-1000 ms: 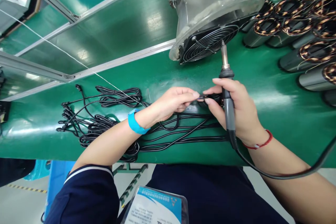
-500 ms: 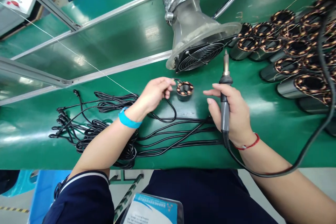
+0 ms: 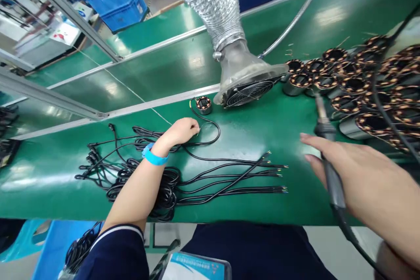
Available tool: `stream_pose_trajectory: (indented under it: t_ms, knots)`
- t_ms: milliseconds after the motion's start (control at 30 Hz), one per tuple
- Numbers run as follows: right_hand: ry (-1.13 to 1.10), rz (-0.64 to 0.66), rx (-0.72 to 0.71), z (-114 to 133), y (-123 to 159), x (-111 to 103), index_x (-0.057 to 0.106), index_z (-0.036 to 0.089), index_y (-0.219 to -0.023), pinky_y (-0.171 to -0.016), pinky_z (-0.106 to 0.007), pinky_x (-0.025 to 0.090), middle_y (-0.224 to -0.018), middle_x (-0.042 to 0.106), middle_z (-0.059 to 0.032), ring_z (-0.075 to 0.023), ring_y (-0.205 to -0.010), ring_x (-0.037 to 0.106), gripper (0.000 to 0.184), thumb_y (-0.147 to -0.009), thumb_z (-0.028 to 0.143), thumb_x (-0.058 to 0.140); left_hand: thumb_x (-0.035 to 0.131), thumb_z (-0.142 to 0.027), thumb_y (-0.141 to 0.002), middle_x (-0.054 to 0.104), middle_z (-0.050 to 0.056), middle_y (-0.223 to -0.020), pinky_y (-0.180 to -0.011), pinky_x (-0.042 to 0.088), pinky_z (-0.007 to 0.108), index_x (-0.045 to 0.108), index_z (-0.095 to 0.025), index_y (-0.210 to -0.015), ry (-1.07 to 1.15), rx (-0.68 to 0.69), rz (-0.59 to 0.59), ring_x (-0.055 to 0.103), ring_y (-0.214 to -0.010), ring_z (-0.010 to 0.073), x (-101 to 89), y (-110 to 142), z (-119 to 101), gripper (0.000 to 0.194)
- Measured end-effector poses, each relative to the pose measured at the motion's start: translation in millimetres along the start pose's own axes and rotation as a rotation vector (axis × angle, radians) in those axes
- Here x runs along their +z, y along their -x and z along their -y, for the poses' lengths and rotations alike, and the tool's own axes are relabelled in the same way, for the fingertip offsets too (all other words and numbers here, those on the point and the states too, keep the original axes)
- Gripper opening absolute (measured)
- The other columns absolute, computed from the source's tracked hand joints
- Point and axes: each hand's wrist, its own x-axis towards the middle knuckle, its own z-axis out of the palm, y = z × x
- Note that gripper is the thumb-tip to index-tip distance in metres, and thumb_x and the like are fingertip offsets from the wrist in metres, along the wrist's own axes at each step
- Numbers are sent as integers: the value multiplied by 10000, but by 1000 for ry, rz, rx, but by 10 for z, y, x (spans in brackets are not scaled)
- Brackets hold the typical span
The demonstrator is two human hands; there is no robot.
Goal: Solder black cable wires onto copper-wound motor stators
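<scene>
My left hand (image 3: 182, 131) is closed in a pinch beside the coiled cables. A thin silvery solder wire (image 3: 138, 97) runs down from the upper left to it, and a fine loop shows at the fingertips. Just beyond stands a single motor stator (image 3: 204, 104) with copper windings, a black cable (image 3: 219, 130) curving up to it. At the right, my right hand (image 3: 367, 175) grips a soldering iron (image 3: 333, 179) by its handle, tip pointing up and away. The iron is slightly blurred, near the grouped stators (image 3: 352, 85).
Black power cables (image 3: 164, 183) lie bundled at the left, stripped ends pointing right. A fume extractor hood (image 3: 244, 74) on a silver duct (image 3: 210, 0) hangs over the green bench (image 3: 249, 140). Blue crates (image 3: 121, 4) stand behind the metal frame (image 3: 65, 13).
The single stator now stands farther back and left, out of my left hand. That hand has drawn nearer the cables. My right hand has carried the soldering iron right, and the view has shifted.
</scene>
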Motion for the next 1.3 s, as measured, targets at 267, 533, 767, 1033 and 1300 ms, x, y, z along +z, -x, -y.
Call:
stream_pose_trajectory:
  t_ms: [267, 533, 767, 1033, 1300]
  knots:
    - [398, 229, 147, -633, 321, -156, 551, 158, -1097, -605, -380, 440, -737, 612, -127, -284, -711, 599, 248, -938, 281, 406, 455, -318, -856, 657, 46, -782, -624, 367, 269, 626, -176, -801, -5, 92, -3, 542, -695, 169, 167, 13, -167, 228]
    - [390, 205, 167, -762, 233, 100, 573, 220, -988, -727, -358, 456, -676, 577, -88, -249, -702, 592, 166, -953, 255, 415, 368, -399, -916, 603, 4, -638, -617, 398, 228, 627, -154, -829, 374, 133, -5, 540, -591, 119, 177, 108, -346, 367]
    - [39, -4, 212, -272, -56, 203, 490, 178, -1180, -583, -360, 497, -994, 685, -128, -261, -724, 666, 275, -923, 274, 495, 342, -427, -938, 591, 3, -713, -600, 417, 229, 602, -157, -897, 509, 252, 176, 536, -589, 107, 413, 188, -632, 377]
    - [-418, 61, 17, -39, -313, 577, 439, 189, -1254, -859, -493, 545, -1335, 549, -155, -295, -1138, 605, 410, -846, 159, 465, 400, -383, -922, 618, 25, -835, -732, 393, 260, 585, -155, -826, 525, 156, 6, 537, -792, 144, 552, 55, -619, 309]
    - [-524, 47, 97, 305, -262, 766, 437, 184, -1311, -827, -432, 545, -1142, 609, -121, -271, -1008, 609, 452, -886, 272, 558, 549, -232, -821, 542, -20, -691, -695, 357, 234, 604, -119, -740, 801, 176, 166, 460, -684, 95, 606, -21, -560, 150]
